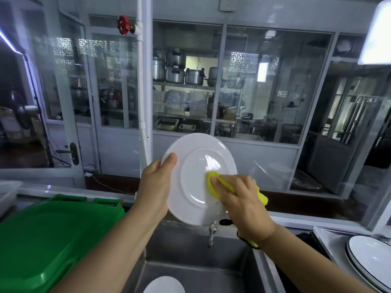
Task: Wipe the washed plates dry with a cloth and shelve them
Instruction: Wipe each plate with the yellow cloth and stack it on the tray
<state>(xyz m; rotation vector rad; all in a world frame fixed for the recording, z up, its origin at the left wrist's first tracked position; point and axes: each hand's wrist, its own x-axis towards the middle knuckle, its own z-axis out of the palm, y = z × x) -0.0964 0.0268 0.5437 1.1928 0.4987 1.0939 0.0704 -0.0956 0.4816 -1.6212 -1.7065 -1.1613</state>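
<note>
A white plate (pixel 196 163) is held upright above the sink, its underside toward me. My left hand (pixel 157 182) grips its left rim, thumb over the edge. My right hand (pixel 243 199) presses a yellow cloth (pixel 213 185) against the lower right of the plate's base. Part of the cloth hangs behind my right wrist. Another white plate (pixel 164 285) lies in the sink below. Dark-rimmed white plates (pixel 372 261) are stacked on the counter at the right.
A steel sink (pixel 190 250) with a tap (pixel 212 231) lies under the plate. A green plastic bin lid (pixel 48 240) fills the left side. A glass partition (pixel 264 81) with pots and containers behind it stands ahead. A white crate (pixel 7 191) sits far left.
</note>
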